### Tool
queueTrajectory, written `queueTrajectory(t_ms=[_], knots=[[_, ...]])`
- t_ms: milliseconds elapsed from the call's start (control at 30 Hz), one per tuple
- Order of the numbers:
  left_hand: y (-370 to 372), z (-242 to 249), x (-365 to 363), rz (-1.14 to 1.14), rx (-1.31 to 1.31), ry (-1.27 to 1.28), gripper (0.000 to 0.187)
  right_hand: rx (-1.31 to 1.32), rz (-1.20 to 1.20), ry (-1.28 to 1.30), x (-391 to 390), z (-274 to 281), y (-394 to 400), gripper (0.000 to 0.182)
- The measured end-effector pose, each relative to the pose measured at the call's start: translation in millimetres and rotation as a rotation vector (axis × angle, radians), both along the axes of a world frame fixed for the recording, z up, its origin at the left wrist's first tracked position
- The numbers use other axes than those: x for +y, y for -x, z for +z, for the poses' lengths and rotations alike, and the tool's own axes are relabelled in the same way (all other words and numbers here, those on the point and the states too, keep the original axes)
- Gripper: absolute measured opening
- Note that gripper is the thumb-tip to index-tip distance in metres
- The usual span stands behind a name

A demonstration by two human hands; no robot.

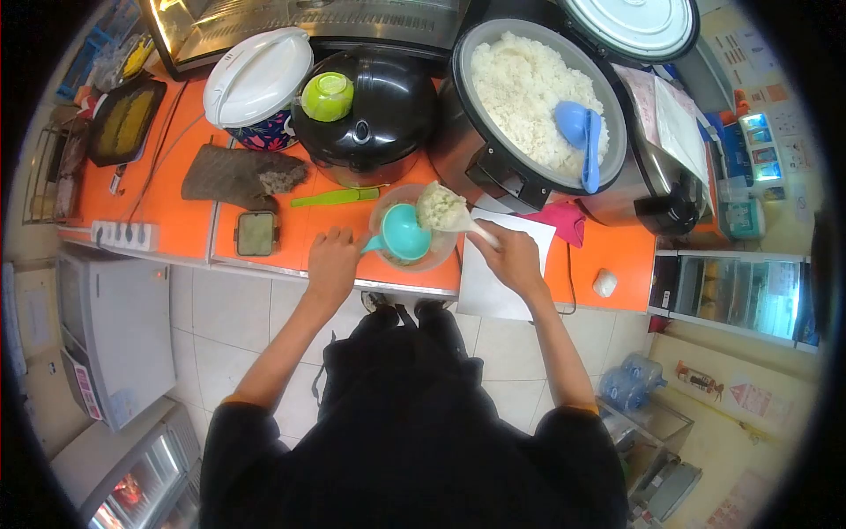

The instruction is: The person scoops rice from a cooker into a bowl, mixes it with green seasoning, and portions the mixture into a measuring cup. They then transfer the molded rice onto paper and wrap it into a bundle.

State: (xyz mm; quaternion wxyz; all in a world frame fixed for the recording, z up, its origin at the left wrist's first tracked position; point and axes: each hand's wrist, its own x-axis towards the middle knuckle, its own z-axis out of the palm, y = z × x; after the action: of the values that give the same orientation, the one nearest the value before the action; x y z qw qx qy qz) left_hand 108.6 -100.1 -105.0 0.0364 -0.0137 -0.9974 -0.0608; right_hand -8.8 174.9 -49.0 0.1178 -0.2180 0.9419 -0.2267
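Note:
My right hand (508,256) grips the handle of a white rice paddle (449,212) heaped with rice, held over a clear bowl (441,256) on the orange counter (185,220). My left hand (333,261) rests at the bowl's left side, holding the handle of a teal scoop (404,232) that sits in the bowl. Behind stands a large open rice cooker (529,97) full of white rice, with a blue paddle (582,132) lying in it.
A black pot (370,115) with a green bowl (327,95) on its lid stands behind the clear bowl. A white-lidded container (257,84), a dark cloth (238,175), a green utensil (339,196), a pink cloth (564,220), white paper (502,291) and a power strip (128,234) share the counter.

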Motion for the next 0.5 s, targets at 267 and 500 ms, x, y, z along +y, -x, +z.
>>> queueTrajectory(t_ms=[267,500], knots=[[27.2,-9.1,19.8,0.063,-0.038,0.052,0.032,0.42,0.231,-0.366,-53.2,-44.8,-55.4,0.035],[17.0,-14.5,11.3,0.147,-0.037,-0.049,0.029,0.332,0.242,-0.377,-47.1,-33.0,-54.9,0.042]])
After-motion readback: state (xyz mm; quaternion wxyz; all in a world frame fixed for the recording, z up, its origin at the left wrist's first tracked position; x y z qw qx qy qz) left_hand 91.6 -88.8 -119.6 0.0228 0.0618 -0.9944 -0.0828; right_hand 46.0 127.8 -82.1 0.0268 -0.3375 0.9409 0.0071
